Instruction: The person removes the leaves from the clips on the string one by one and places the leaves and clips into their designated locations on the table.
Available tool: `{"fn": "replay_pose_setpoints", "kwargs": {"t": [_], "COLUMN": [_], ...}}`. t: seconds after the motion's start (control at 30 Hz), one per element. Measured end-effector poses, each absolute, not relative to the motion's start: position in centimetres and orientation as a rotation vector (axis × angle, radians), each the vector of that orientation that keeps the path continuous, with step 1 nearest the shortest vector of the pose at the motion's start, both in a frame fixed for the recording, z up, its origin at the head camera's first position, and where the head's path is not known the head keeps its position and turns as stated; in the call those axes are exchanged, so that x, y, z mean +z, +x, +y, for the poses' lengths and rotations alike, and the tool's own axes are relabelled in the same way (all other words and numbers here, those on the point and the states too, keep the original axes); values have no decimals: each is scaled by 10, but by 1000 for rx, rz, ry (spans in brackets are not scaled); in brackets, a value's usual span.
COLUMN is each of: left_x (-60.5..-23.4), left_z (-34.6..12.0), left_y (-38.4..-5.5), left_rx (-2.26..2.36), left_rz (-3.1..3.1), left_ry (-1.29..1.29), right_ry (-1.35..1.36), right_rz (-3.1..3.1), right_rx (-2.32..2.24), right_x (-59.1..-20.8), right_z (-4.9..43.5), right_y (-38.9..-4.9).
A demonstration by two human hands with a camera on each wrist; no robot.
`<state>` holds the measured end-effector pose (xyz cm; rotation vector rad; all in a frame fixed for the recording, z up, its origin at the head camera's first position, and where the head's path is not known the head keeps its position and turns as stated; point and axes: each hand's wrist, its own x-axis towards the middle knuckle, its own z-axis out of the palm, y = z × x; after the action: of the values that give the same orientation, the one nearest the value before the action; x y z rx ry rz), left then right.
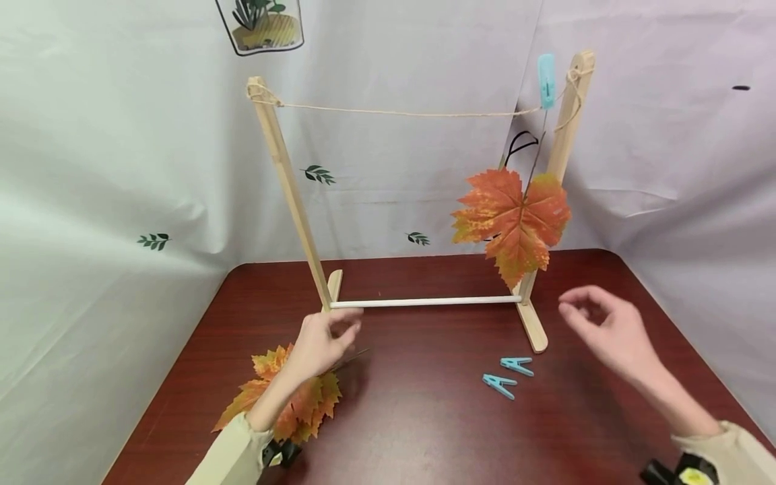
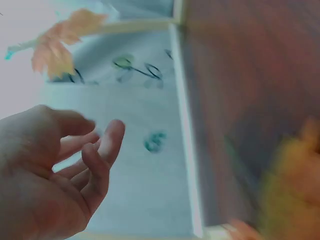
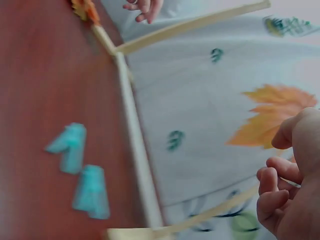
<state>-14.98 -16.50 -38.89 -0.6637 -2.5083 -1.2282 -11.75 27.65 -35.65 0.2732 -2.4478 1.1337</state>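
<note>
An orange artificial maple leaf [image 1: 515, 219] hangs by its stem from a string [image 1: 400, 112], held by a light blue clothespin [image 1: 547, 81] near the right post. My left hand [image 1: 321, 347] hovers over more orange and yellow leaves [image 1: 312, 404] lying on the table at left, its fingers loosely bent around nothing. To the right of the frame's foot, my right hand [image 1: 609, 330] is raised, fingers relaxed and holding nothing. Two light blue clothespins [image 1: 516, 365] lie on the table between the hands; they also show in the right wrist view [image 3: 91, 192].
A wooden frame has a left post [image 1: 291, 188], a right post [image 1: 570, 128] and a white bottom rod [image 1: 424, 302]. It stands toward the back of the dark red table [image 1: 412, 417]. Behind hangs a pale curtain [image 1: 388, 182] with printed plants.
</note>
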Motion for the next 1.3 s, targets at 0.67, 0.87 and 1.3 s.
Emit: {"fn": "replay_pose_setpoints", "kwargs": {"t": [0.67, 0.87, 1.3], "left_x": [-295, -285, -253], "left_z": [-82, -61, -19], "left_y": [-190, -202, -213], "left_rx": [-1765, -1819, -1807], "left_rz": [-2237, -2189, -2167], "left_ry": [-670, -678, -766], "right_ry": [448, 474, 542], "right_rz": [-2313, -2286, -2175], "right_rx": [1091, 1130, 1101], "right_x": [-215, -178, -129], "right_z": [281, 280, 267], "right_y": [-159, -165, -186]}}
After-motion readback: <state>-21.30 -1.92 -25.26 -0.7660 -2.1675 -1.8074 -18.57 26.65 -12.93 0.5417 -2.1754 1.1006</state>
